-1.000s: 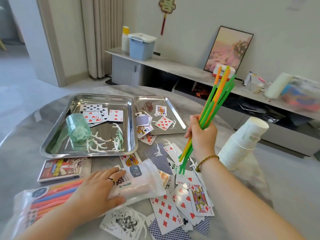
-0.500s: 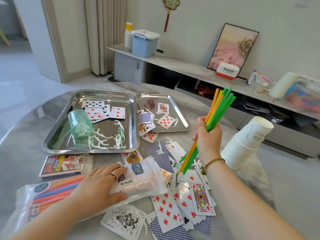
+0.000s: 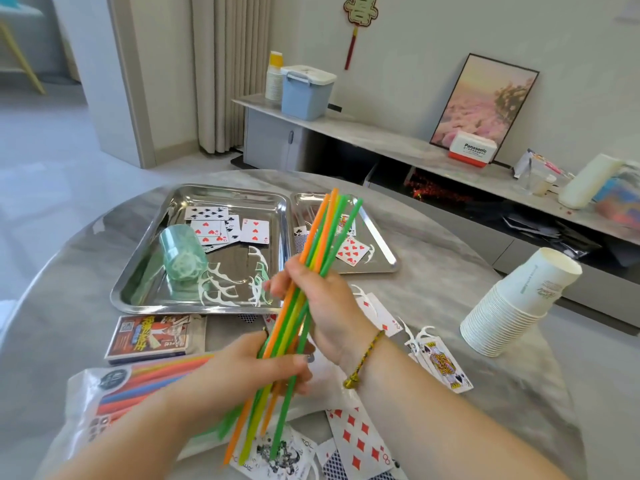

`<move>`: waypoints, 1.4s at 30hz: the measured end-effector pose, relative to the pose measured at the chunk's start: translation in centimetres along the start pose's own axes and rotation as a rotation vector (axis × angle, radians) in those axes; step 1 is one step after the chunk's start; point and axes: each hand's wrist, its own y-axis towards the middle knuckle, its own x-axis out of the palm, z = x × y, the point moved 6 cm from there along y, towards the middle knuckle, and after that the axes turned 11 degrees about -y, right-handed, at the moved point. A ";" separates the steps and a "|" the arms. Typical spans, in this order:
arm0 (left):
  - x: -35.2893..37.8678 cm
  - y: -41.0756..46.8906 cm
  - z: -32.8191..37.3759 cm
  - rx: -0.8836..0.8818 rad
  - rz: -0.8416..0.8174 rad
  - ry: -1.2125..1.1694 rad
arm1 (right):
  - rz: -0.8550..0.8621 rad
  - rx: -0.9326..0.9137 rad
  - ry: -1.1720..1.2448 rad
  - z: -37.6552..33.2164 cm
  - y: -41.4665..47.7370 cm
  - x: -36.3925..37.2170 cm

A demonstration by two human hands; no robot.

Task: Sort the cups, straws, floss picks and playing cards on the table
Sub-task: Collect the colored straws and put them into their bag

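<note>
You hold the bundle of green, orange and yellow straws (image 3: 322, 244) tilted above the marble table (image 3: 433, 296), near the large steel tray (image 3: 173, 306) and well apart from the stack of paper cups (image 3: 512, 306). Your right hand (image 3: 325, 306) curls round its middle, and your left hand (image 3: 252, 368) grips it lower down. Floss picks (image 3: 225, 289) lie in that tray.

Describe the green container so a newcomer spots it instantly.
On the table, find the larger, left steel tray. Inside it, below the playing cards, the green container lies on its side. It alone is translucent green, with white floss picks at its mouth.
</note>
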 end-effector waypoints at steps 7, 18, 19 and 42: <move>-3.0 0.2 1.5 0.003 0.170 -0.083 | -0.093 0.082 -0.005 1.3 3.3 -0.6; -5.9 1.1 2.0 0.114 0.399 -0.238 | 0.244 0.327 -1.268 7.8 10.8 -8.5; -6.1 1.1 2.0 0.118 0.410 -0.230 | 0.258 0.327 -1.320 7.9 11.0 -8.3; -4.1 -1.1 2.1 0.082 0.435 0.158 | 0.578 -0.002 -0.954 -2.4 -1.8 -16.0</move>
